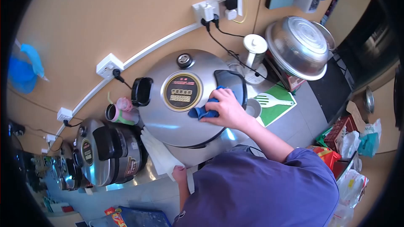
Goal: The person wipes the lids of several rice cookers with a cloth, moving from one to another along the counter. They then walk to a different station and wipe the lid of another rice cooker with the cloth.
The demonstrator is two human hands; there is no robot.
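A large steel electric cooker (155, 126) with a round, dark, gold-rimmed label stands on the counter, its lid down. My right hand (227, 110) presses a bunched blue cloth (201, 112) against the lid, close to the black handle (234, 85) on the right. Lower down, beside the counter's front edge, my left hand (179, 174) is closed at the end of a long white cloth (160, 153). That cloth stretches up along the cooker's left side. The fingers of the left hand are partly hidden.
Another cooker (111, 151) stands to the left, near pink and green cups (125, 111). On the right are a white kettle (255, 46), a metal basin (298, 42), a grey bowl (253, 107) and a white slotted spatula (273, 101). Power cords (227, 50) run behind.
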